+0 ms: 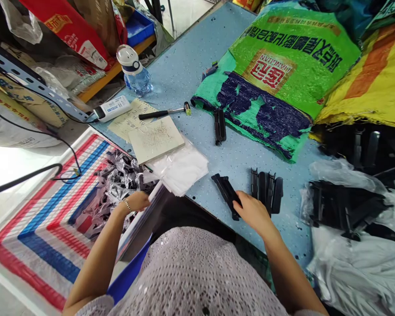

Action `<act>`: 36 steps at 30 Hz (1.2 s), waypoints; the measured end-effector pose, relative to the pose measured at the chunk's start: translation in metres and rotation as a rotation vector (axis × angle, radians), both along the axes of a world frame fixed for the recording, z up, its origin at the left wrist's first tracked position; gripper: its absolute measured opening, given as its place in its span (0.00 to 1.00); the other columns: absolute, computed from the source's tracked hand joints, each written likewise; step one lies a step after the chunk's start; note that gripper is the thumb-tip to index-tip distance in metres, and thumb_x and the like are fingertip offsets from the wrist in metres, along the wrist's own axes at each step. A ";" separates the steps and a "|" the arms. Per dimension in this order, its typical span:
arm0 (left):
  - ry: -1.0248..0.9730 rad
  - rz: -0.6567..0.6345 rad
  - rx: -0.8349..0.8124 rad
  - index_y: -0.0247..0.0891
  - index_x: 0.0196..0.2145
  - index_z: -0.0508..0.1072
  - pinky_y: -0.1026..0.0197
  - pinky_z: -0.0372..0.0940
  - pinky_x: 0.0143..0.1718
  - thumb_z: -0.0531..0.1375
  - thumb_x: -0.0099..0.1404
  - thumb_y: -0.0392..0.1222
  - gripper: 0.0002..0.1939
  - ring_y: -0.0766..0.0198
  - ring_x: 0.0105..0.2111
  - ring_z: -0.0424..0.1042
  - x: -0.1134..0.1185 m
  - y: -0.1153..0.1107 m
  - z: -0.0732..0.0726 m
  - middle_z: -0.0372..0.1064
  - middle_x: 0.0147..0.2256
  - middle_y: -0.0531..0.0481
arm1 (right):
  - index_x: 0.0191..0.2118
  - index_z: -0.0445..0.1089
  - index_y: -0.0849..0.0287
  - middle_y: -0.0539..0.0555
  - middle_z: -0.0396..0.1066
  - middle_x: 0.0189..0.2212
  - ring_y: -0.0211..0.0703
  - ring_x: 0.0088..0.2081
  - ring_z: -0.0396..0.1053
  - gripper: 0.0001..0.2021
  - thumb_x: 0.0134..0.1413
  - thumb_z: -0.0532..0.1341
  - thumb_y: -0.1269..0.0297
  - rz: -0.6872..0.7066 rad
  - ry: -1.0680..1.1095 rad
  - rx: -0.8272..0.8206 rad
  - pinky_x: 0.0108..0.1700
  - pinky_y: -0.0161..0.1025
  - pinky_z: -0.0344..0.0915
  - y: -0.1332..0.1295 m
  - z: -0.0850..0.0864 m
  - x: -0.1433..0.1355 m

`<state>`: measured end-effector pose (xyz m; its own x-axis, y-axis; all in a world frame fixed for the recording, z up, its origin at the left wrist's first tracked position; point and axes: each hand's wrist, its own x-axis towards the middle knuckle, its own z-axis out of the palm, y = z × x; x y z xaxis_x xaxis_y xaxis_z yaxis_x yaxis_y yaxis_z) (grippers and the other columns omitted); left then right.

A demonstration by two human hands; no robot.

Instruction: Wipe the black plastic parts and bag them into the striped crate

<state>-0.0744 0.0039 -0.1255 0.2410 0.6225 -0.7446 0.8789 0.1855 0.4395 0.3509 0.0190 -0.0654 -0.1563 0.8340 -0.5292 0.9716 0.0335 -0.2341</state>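
Note:
My right hand (252,211) grips the lower end of a long black plastic piece (226,193), thumb and fingers closed around it at the table's front edge. Just right of that hand several similar black plastic pieces (266,191) lie side by side, and another black piece (219,127) rests farther back. My left hand (138,202) is over the inner rim of a striped-lined box (57,210), its fingers curled; whatever they may hold is hidden. Grey plastic-wrapped pieces (118,175) fill part of the box near it. Beside the box, clear plastic bags (184,169) lie stacked on the table's corner.
On the blue table (197,70) are a small hammer (164,113), a pale square block (156,138), a white device with a cable (113,108) and a water bottle (134,72). A green woven sack (296,52) lies behind. Black parts in plastic (335,206) are heaped at right.

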 end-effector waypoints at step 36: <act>-0.281 0.026 1.138 0.40 0.67 0.61 0.52 0.67 0.62 0.48 0.70 0.28 0.30 0.57 0.61 0.68 0.083 0.053 0.054 0.66 0.60 0.40 | 0.42 0.72 0.65 0.52 0.68 0.24 0.28 0.18 0.50 0.15 0.57 0.61 0.57 -0.715 1.600 -1.032 0.13 0.26 0.40 0.031 -0.055 -0.094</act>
<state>0.0086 0.0566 -0.0713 0.2857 0.9025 0.3222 0.7264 -0.4232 0.5415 0.2574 0.0499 -0.1203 -0.7169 0.4851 -0.5007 -0.3058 -0.8643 -0.3994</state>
